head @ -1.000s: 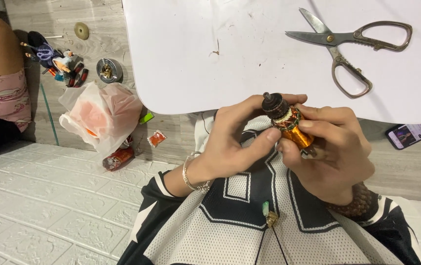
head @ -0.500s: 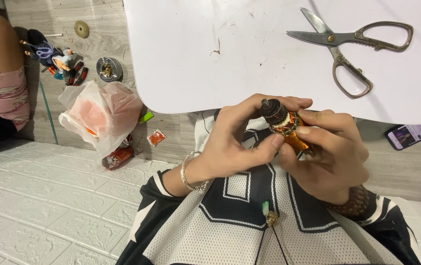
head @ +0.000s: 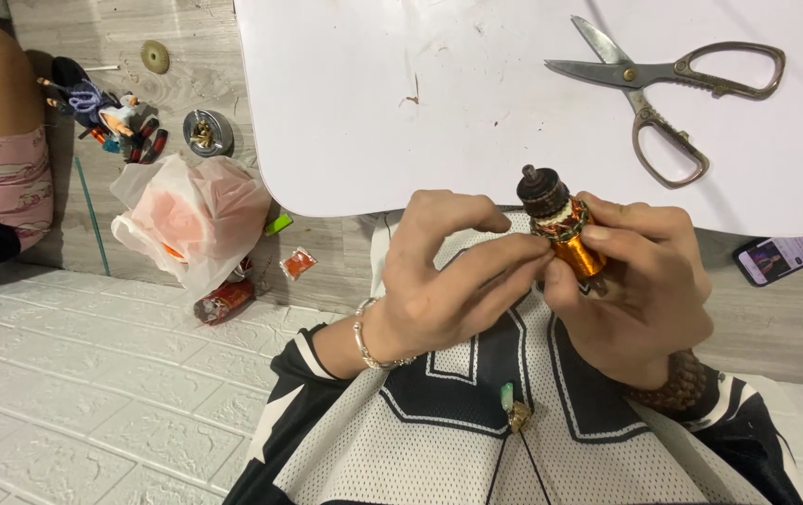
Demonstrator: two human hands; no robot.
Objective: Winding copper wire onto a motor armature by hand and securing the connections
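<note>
Now both hands pinch the small copper-wound motor armature [head: 560, 229] just below the white worktop [head: 439, 112] edge, raised slightly since a moment ago, perhaps for closer winding work.

At the upper right of the frame you see metal scissors [head: 663, 89] lying on a white table [head: 401, 112]. At the left, a thin plastic bag [head: 191, 220] lies on the wooden floor [head: 139, 122], with a small doll [head: 93, 101] above it. A phone [head: 788, 254] lies at the right edge.
</note>
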